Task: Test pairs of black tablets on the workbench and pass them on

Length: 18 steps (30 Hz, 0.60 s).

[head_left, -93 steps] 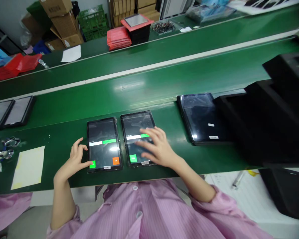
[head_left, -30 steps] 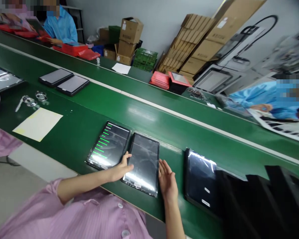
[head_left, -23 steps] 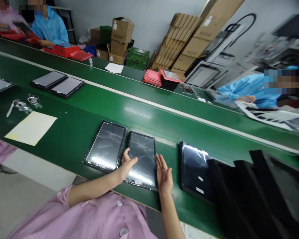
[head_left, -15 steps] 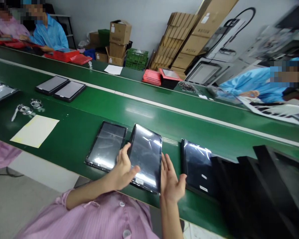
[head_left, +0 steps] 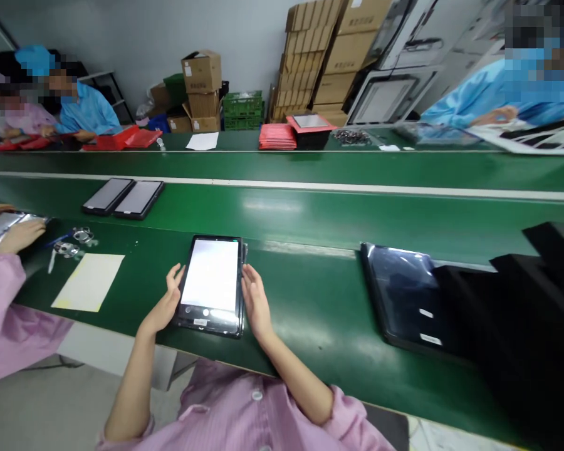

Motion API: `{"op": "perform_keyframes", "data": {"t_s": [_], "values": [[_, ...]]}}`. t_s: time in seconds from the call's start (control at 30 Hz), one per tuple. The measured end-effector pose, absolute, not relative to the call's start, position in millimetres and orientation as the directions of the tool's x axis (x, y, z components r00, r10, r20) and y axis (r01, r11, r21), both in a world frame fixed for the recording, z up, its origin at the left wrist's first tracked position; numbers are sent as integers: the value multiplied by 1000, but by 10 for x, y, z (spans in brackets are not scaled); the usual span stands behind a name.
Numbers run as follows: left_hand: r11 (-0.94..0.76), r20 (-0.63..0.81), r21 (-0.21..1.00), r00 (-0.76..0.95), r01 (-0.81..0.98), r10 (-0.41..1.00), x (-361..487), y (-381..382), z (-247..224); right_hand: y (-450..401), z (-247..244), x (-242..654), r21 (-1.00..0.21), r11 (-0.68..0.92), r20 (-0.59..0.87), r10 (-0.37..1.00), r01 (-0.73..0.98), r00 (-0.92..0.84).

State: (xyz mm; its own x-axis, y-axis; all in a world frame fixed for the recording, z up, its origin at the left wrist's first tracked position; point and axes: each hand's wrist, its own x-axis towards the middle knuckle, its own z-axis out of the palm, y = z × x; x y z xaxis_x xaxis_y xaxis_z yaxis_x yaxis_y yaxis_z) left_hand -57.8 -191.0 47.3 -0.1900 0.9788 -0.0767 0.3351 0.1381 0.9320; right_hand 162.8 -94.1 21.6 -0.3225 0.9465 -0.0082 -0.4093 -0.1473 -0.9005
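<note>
A tablet [head_left: 211, 272] with a brightly lit white screen and a clear film over it lies on the green bench in front of me. Another dark edge shows beneath its right side, apparently a second tablet under it. My left hand [head_left: 165, 305] grips the left edge, with fingertips at the side. Against the right edge lies my right hand [head_left: 256, 300], its fingers nearly straight and pressed along the side. Between them the two hands hold the tablet. Farther right, a stack of dark film-covered tablets [head_left: 399, 282] sits apart from my hands.
Black trays or cases [head_left: 521, 326] pile up at the right. A yellowish paper sheet [head_left: 88, 282] and metal rings [head_left: 66, 249] lie left. Two tablets [head_left: 138, 199] rest farther back. A co-worker's hand [head_left: 23, 235] is at the left edge; another person [head_left: 484, 94] sits across the bench.
The glossy tablet has moved left onto the other one, and a lit white screen now shows. Both hands have moved left with it. The view has levelled, and a co-worker's hands have appeared at left.
</note>
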Motion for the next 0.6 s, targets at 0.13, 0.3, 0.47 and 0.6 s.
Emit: {"op": "perform_keyframes", "data": {"t_s": [0.13,0.3,0.47,0.6], "values": [[126,-90,980,-223,155,971,-632,-1578,307,-821,29,1784,-929,-137,-38,959,-344,-279],[165,-162,986,-232,-7,959,-340,-1296,311,-570,-130,1945,-903,-270,-126,910,-335,-394],[42,-120,963,-280,-268,952,107,-1008,369,-326,213,2256,-960,-169,-112,963,-223,-247],[-20,-138,873,-287,-487,948,507,-622,429,-440,463,2915,-990,128,137,974,60,178]]}}
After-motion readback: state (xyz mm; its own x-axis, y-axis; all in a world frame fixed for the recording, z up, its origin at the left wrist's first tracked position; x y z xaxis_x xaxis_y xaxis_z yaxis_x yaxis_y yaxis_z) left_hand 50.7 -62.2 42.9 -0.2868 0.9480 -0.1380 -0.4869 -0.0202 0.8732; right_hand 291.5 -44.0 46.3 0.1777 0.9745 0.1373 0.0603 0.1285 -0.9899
